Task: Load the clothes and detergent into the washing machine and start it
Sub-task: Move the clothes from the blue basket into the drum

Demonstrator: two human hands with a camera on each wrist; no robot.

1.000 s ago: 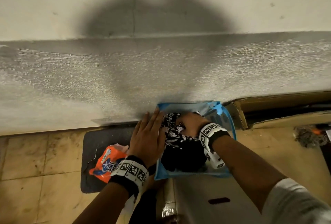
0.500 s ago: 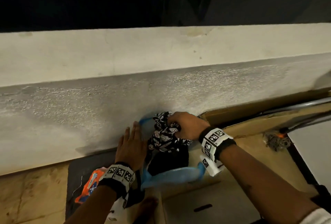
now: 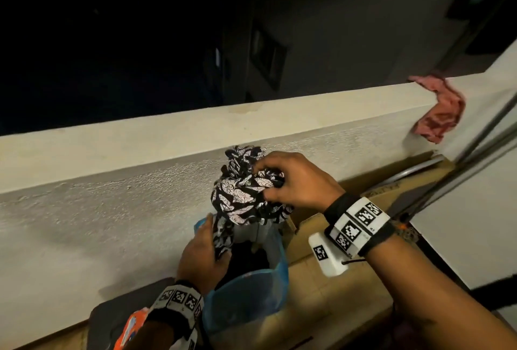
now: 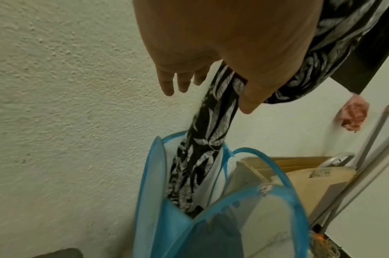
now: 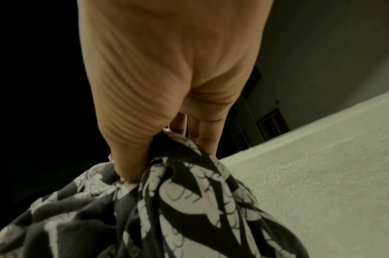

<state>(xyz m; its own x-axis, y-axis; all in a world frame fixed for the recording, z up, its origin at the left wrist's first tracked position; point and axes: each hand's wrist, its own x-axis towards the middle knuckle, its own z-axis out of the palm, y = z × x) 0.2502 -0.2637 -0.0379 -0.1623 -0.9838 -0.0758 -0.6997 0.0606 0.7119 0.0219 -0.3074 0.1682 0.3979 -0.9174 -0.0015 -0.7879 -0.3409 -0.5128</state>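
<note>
My right hand (image 3: 291, 181) (image 5: 167, 78) grips a bunched black-and-white patterned garment (image 3: 240, 195) (image 5: 178, 209) and holds it above a blue mesh laundry hamper (image 3: 271, 288) (image 4: 151, 192). The garment's tail (image 4: 202, 157) still hangs down into the hamper. My left hand (image 3: 201, 254) (image 4: 211, 52) hovers at the hamper's left rim with straight fingers, and the hanging cloth runs past its thumb. Dark clothes (image 3: 246, 260) lie inside the hamper. An orange detergent packet (image 3: 130, 327) lies on a dark mat by my left wrist. No washing machine is in view.
A textured white parapet wall (image 3: 112, 209) stands right behind the hamper, with darkness beyond it. A pink cloth (image 3: 439, 109) hangs on its ledge at the right. A cardboard box (image 3: 335, 279) sits beside the hamper. Metal poles (image 3: 475, 148) lean at the far right.
My right hand has pulled the patterned garment up out of the hamper. The left hand has slid from the cloth to the hamper's rim. The head view has tilted upward.
</note>
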